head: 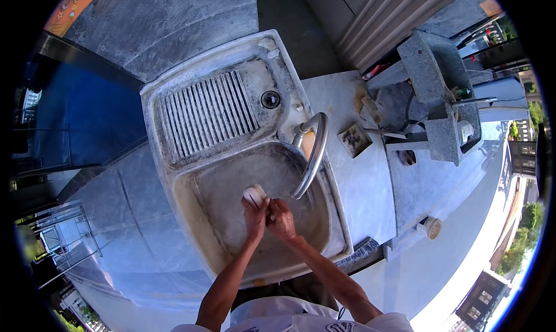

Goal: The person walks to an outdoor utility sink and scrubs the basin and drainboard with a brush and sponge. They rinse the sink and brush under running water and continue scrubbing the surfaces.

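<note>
My left hand (255,219) is closed around a pale scrub brush (253,196), its bristles turned to the right. Close against it, my right hand (281,221) has curled fingers at the brush's lower end. A small pale bit shows by those fingers, and whether they grip it or the brush is hidden. Both hands are above the deep basin (230,175) of a worn, stained laundry sink (163,167). The curved metal faucet (319,154) arches over the basin's right side, its spout end just up and right of my right hand.
Beyond the basin lie a ridged washboard (208,115) and a round drain (270,99). A yellowish bar (308,143) sits behind the faucet. Right of the sink are a square dirty tray (355,140), a grey stone sink (417,54) and a small bucket (430,228).
</note>
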Motion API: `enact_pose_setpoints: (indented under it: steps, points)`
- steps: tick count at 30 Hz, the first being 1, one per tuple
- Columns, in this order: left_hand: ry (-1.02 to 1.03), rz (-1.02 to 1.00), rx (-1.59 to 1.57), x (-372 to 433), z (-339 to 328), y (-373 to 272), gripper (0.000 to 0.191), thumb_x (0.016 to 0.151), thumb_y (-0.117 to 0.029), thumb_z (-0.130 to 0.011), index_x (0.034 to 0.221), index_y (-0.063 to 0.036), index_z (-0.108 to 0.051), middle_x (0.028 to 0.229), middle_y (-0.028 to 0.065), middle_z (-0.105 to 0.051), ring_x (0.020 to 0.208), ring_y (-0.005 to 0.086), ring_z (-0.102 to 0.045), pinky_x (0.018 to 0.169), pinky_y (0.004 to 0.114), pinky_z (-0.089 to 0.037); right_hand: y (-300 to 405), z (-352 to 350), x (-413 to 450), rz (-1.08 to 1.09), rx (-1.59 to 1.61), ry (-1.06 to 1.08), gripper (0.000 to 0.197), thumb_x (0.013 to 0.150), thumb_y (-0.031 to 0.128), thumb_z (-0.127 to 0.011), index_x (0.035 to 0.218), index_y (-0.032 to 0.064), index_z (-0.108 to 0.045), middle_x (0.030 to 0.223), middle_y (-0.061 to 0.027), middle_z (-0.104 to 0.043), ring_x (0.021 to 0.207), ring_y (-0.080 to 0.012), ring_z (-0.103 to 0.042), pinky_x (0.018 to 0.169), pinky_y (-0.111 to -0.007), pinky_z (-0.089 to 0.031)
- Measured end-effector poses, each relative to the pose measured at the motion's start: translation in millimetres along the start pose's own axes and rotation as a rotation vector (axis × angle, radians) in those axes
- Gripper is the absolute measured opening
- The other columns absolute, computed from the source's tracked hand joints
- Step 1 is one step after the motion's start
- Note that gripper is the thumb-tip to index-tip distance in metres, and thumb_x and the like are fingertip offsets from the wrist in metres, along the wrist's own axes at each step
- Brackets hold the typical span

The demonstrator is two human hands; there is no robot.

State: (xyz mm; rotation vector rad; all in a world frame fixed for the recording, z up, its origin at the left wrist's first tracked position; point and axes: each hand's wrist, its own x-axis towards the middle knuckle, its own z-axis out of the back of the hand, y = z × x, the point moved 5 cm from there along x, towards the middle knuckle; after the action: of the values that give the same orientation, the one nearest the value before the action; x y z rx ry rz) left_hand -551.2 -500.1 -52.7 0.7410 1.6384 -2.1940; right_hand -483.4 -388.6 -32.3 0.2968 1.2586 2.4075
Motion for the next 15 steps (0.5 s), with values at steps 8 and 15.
enact_pose_setpoints:
  steps: [8,15]
  points:
    - [-0.029,-0.467,0.039,104.5,29.3,-135.9,0.063,0.101,-0.028,-0.085,0.146,0.0036,-0.053,0.132,0.0246,-0.060,0.116,0.0368,-0.064,0.100,0.049,-0.052,59.9,92.8,7.7,0.109,0.163,0.123,0.055,0.091,-0.006,-0.081,0.144,0.0020,-0.070,0.142,-0.0207,-0.073,0.122,-0.0424,-0.074,0.098,-0.050,-0.065]
    - [0.055,-0.747,0.286,205.6,-95.1,-273.4,0.080,0.110,-0.034,-0.073,0.174,-0.0033,-0.036,0.139,0.0313,-0.059,0.123,0.0470,-0.068,0.100,0.054,-0.060,23.2,199.7,2.6,0.178,-0.134,-0.003,0.047,0.091,-0.011,-0.078,0.136,0.0027,-0.073,0.132,-0.0187,-0.076,0.109,-0.0403,-0.078,0.089,-0.047,-0.066]
